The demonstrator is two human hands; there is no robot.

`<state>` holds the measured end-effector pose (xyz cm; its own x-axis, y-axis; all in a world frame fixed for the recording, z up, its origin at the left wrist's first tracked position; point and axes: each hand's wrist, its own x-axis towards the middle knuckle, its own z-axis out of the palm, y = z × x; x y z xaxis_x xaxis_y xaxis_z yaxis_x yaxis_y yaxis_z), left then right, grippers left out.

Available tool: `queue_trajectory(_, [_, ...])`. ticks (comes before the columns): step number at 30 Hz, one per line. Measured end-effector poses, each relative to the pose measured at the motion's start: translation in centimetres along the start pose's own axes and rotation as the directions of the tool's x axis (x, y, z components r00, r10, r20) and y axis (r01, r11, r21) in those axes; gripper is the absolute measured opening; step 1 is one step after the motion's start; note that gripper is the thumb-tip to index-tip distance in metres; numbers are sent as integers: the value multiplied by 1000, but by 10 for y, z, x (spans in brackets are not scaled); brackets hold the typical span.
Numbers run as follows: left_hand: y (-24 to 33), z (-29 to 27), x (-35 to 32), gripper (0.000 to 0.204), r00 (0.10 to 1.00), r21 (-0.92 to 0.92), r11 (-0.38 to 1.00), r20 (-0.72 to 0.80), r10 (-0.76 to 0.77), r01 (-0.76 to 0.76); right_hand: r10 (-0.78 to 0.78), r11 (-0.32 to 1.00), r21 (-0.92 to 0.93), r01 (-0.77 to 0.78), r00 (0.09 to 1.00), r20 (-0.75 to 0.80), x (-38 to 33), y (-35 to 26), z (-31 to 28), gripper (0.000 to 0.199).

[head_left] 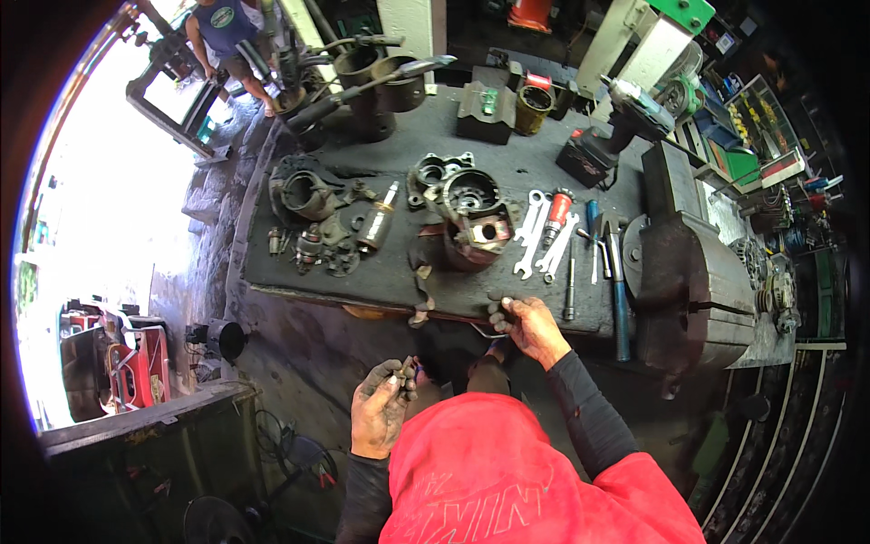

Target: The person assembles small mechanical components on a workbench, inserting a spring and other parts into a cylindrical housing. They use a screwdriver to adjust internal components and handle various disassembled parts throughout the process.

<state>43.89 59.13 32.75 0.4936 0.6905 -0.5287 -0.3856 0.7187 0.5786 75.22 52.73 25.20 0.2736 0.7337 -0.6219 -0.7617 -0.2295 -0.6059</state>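
My left hand (381, 405) is raised in front of my body, short of the bench edge. Its blackened fingers are pinched together on a small dark piece too small to name. At the bench's front edge my right hand (533, 328) has its grimy fingers curled in, and whatever they may hold is hidden. Just beyond it stands a greasy round metal housing (473, 249) with an open top. A bent metal bracket (422, 295) hangs over the edge between my hands. Farther left lie an armature (379, 218), a cast end housing (306, 196) and several small dirty parts.
Right of the housing lie several wrenches (533, 238), a red-handled tool (559, 210) and a blue-handled hammer (620, 304). A large vise (693, 295) fills the right end. Behind stand a cordless impact wrench (616, 136) and metal cylinders (399, 86). Another person (225, 36) is at far left.
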Motion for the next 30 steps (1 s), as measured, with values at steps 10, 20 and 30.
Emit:
queue_trajectory(10, [80,-104,-27,25,989,-2,991,-53,136,-136,-177,941,-281,191,981,74,15,63,113,16])
queue_trajectory(20, [88,-116,-24,27,972,-71,978,-143,185,-197,-395,394,-860,324,905,160,111,76,208,22])
queue_trajectory(30, [98,-114,-21,26,907,-80,943,-311,284,-323,-300,272,-868,415,894,333,144,80,289,30])
